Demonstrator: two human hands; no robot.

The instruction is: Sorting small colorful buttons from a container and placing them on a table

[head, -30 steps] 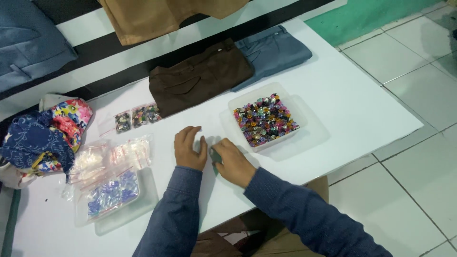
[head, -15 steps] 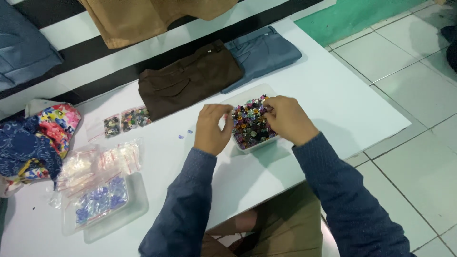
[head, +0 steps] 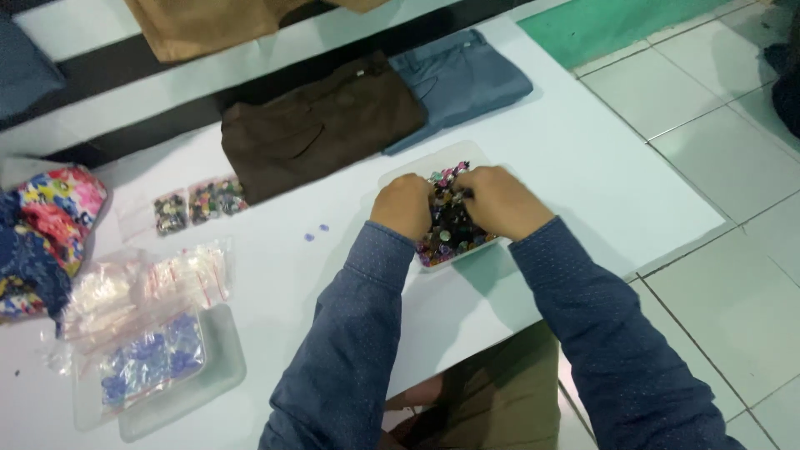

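Note:
A clear shallow tray (head: 406, 172) filled with small multicoloured beads (head: 451, 227) sits on the white table (head: 583, 175). Both of my hands are down in the beads. My left hand (head: 404, 207) covers the tray's left side and my right hand (head: 498, 200) its right side. The fingers curl inward toward each other over the beads, and their tips are hidden. I cannot tell whether either hand holds anything. Blue dotted sleeves cover both arms.
Folded brown trousers (head: 321, 125) and folded blue trousers (head: 458, 79) lie behind the tray. At left are small bead packets (head: 196, 202), a heap of clear bags (head: 142, 279), a tray with blue pieces (head: 154, 367) and floral fabric (head: 54, 212). Two loose beads (head: 315, 232) lie nearby.
Both hands have moved from the table's near edge up into the bead tray and now sit deeper in the beads, closer together.

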